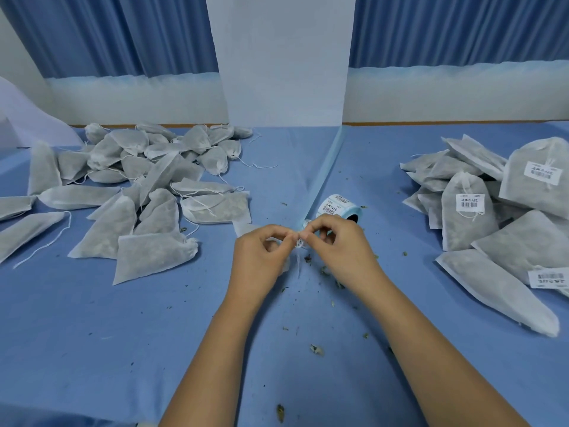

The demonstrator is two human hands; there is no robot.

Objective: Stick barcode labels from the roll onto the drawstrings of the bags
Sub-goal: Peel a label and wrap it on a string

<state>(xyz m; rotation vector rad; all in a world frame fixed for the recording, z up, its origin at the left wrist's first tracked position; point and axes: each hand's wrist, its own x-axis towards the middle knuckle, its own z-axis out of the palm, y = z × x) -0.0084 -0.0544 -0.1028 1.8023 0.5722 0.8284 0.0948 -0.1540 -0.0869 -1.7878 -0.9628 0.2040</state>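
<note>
White thin drawstring (299, 244) hangs at centre, its long axis running 12 to 6 o'clock; its bag seems mostly hidden under the hands. Left hand (261, 257) pinches it from 9 o'clock, right hand (337, 246) from 3, fingertips nearly meeting; whether a label sits between them I cannot tell. White-and-blue roll of barcode labels (338, 208) lies at 1 o'clock, nearer the right hand. Unlabelled grey mesh bags (147, 195) heap at 10, labelled bags (468, 211) at 3, on blue cloth (92, 334)

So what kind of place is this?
Probably a small packing workroom: unlabelled drawstring bags heaped on one side, barcode-labelled bags on the other, and a label roll between them on a blue table.
</note>
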